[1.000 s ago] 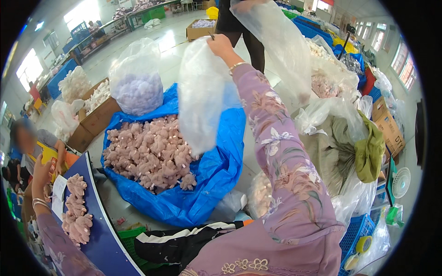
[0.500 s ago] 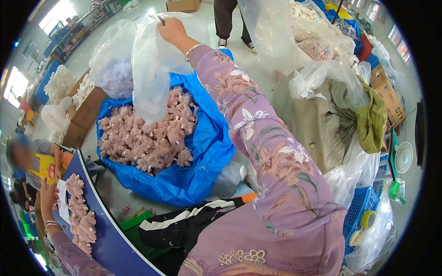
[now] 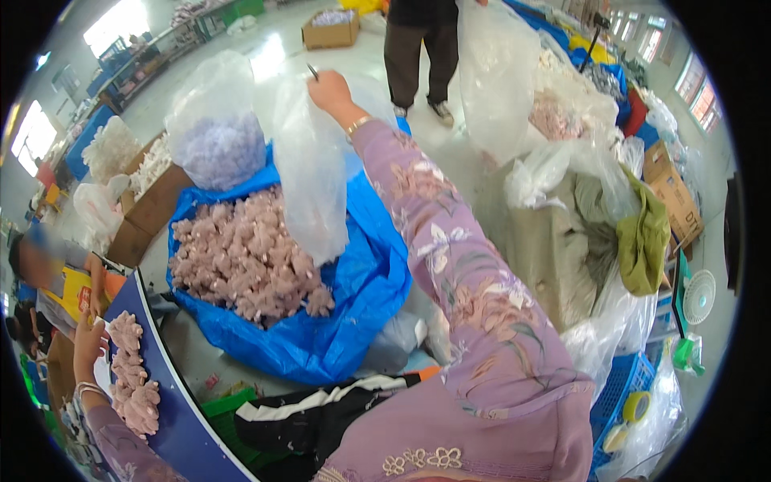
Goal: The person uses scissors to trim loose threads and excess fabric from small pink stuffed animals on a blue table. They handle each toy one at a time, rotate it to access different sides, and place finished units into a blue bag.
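At the upper middle, my right arm is stretched out and my right hand (image 3: 331, 92) is closed on a clear plastic bag (image 3: 315, 189). A thin dark tool (image 3: 312, 71), its kind unclear, pokes out of the same fist. The bag hangs down over a blue sack (image 3: 353, 325) heaped with pinkish plush toys (image 3: 241, 253). At the far left, the fingers of my left hand (image 3: 86, 353) are closed at a sheet of white paper (image 3: 103, 371), seen nearly edge-on. Beside it several pink plush toys (image 3: 132, 381) lie in a row on the dark blue table (image 3: 173, 410).
A bag of lilac plush (image 3: 218, 149) stands behind the sack. A person (image 3: 422, 60) stands ahead; another (image 3: 60, 277) sits left beyond the table. On the right are a grey-green sack (image 3: 554, 249), a blue crate (image 3: 622, 402) and a small fan (image 3: 697, 296).
My right hand has shifted right and slightly down in view, carrying the plastic bag along. The white paper by my left hand appears narrower. More of the standing person shows.
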A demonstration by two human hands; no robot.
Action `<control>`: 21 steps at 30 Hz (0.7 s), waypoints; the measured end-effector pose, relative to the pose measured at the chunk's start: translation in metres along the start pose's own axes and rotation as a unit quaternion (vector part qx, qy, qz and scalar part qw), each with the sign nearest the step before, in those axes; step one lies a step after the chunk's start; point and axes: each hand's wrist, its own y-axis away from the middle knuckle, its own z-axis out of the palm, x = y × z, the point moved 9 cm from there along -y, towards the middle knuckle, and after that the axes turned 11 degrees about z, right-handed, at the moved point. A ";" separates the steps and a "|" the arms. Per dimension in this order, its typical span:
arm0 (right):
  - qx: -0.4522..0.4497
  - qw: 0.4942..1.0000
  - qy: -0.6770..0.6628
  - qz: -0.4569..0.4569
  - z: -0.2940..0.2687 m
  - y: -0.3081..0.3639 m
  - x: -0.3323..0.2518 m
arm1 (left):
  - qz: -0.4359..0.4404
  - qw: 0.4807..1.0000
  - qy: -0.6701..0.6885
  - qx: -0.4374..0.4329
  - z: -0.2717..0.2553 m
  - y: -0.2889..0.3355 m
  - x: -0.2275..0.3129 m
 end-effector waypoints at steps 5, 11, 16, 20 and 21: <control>0.067 0.998 -0.004 0.005 -0.028 -0.029 0.006 | 0.011 1.000 0.017 -0.010 0.014 0.002 0.008; 0.142 0.989 -0.017 -0.034 -0.085 -0.049 -0.029 | 0.032 0.999 0.021 -0.019 0.016 0.015 0.018; 0.121 0.992 -0.007 -0.040 -0.088 -0.044 -0.039 | 0.022 0.999 0.017 -0.016 0.018 0.022 0.010; 0.117 0.992 -0.007 -0.050 -0.079 -0.035 -0.039 | 0.017 0.999 0.031 -0.010 0.016 0.025 0.005; 0.114 0.992 -0.010 -0.053 -0.077 -0.034 -0.039 | 0.017 0.999 0.034 -0.003 0.016 0.026 0.004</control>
